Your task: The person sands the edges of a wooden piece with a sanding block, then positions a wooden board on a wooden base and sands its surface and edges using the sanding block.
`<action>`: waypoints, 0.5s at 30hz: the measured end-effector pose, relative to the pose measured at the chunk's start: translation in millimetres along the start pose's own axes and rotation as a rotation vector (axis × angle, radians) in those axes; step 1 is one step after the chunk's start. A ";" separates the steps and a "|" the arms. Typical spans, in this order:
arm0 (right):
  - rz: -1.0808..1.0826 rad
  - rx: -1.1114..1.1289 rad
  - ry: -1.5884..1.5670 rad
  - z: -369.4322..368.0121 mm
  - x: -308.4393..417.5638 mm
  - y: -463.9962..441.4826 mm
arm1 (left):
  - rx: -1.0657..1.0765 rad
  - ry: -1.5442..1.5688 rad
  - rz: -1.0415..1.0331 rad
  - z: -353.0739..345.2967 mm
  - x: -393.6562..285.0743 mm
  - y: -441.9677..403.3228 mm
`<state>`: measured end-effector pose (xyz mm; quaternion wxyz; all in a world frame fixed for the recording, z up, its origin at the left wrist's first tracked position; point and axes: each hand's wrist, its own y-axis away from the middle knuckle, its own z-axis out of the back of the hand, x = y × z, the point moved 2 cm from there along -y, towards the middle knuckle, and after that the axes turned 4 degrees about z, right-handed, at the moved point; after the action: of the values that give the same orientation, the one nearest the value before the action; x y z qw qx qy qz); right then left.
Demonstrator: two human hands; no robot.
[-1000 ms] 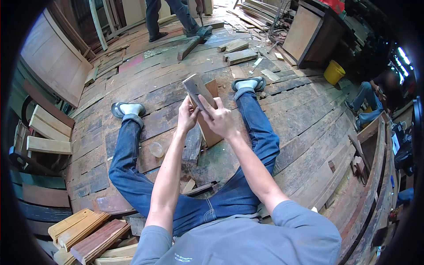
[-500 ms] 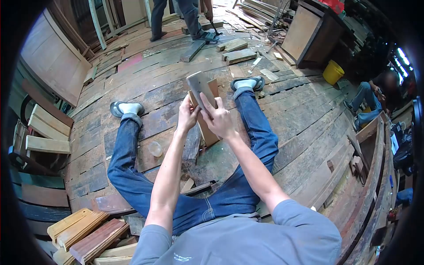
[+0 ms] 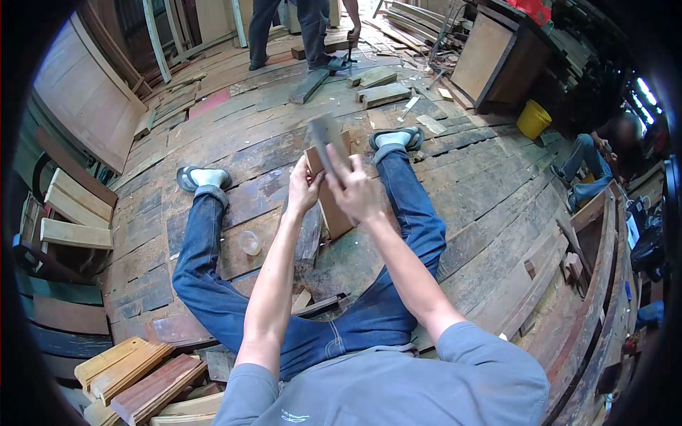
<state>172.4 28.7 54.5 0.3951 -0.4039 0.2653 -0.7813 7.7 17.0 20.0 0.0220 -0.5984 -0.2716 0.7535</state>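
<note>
Between my legs a flat brown wooden board (image 3: 337,211) stands on edge or tilted, near a dark wood block (image 3: 307,240). My left hand (image 3: 303,188) is closed on the board's left edge, near its upper part. My right hand (image 3: 354,190) grips a grey flat block (image 3: 327,135), which is blurred by motion and lies over the board's upper part. The fingers of my right hand stretch along the block. Whether the block touches the board cannot be made out.
Stacked wood pieces (image 3: 158,388) lie at lower left. A clear cup (image 3: 249,242) is on the floor by my left leg. A co-worker stands at the top, holding a tool beside a plank (image 3: 310,86). Another person sits at right, near a yellow bucket (image 3: 534,119).
The grey block in my right hand has shifted slightly right and turned. My left hand stays at the board. The standing co-worker's legs have moved right, and an arm now reaches down with the tool.
</note>
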 end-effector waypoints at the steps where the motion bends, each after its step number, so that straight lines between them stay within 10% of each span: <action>1: 0.031 0.036 -0.016 -6.5 8.6 4.7 | 0.031 -0.001 0.012 2.9 3.3 1.1; 15: -0.032 -0.063 0.048 17.3 -6.0 -14.7 | 0.064 -0.027 0.062 5.6 -4.1 2.8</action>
<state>183.1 40.1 72.0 0.3632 -0.4012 0.2927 -0.7883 4.6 10.9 23.2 0.0140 -0.5954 -0.2291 0.7699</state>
